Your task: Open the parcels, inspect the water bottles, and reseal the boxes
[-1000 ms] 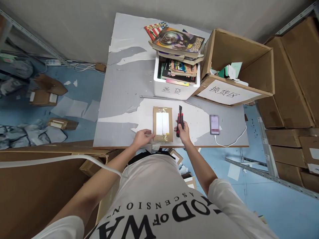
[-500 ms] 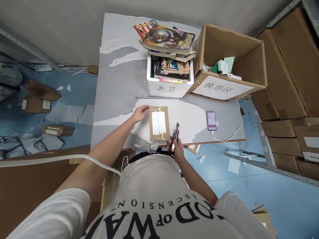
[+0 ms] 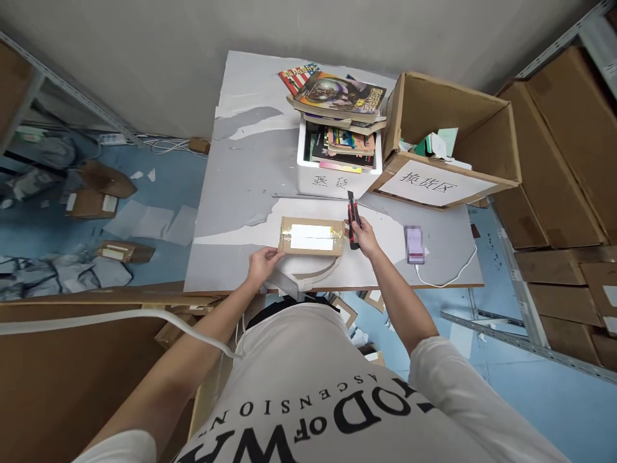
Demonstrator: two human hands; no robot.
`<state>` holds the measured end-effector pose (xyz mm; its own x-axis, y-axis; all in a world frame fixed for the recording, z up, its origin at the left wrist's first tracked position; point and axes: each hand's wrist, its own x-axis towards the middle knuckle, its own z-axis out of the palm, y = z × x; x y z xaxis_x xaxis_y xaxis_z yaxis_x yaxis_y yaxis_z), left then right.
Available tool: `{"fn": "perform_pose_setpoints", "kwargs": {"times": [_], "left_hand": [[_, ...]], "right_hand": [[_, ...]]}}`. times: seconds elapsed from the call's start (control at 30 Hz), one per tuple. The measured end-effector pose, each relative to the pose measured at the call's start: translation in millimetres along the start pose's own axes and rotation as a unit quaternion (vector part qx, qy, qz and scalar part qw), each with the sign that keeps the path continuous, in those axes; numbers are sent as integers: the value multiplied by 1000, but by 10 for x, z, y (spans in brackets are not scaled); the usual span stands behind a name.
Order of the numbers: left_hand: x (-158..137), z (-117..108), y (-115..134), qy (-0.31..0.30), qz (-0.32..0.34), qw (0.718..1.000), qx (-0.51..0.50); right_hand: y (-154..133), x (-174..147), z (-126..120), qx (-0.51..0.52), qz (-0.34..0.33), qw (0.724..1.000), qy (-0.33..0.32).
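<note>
A small brown cardboard box lies lengthwise on the table in front of me, with a white label on top and clear tape at both ends. My left hand pinches its near left corner. In my right hand is a red and black box cutter, its tip pointing away from me. The fingertips of that hand come up to the box's right end; whether they press on it is hard to tell.
Behind the box, a white bin holds stacked books. A large open carton stands to its right. A phone on a white cable lies at the table's right. Cartons fill the right-hand shelf.
The box has turned about a quarter turn, from upright to sideways. My left hand moved to its near left corner. My right hand, with the box cutter, rose to its right end.
</note>
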<state>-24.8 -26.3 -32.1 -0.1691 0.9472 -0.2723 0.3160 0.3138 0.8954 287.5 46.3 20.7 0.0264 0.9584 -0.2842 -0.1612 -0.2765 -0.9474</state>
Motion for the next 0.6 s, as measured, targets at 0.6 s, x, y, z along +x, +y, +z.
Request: {"fn": "perform_pose_setpoints", "kwargs": {"times": [0.6], "left_hand": [[635,203,770,-208,262,842,423]], "right_hand": [[385,-722,-430,-76,75,994,-20]]}}
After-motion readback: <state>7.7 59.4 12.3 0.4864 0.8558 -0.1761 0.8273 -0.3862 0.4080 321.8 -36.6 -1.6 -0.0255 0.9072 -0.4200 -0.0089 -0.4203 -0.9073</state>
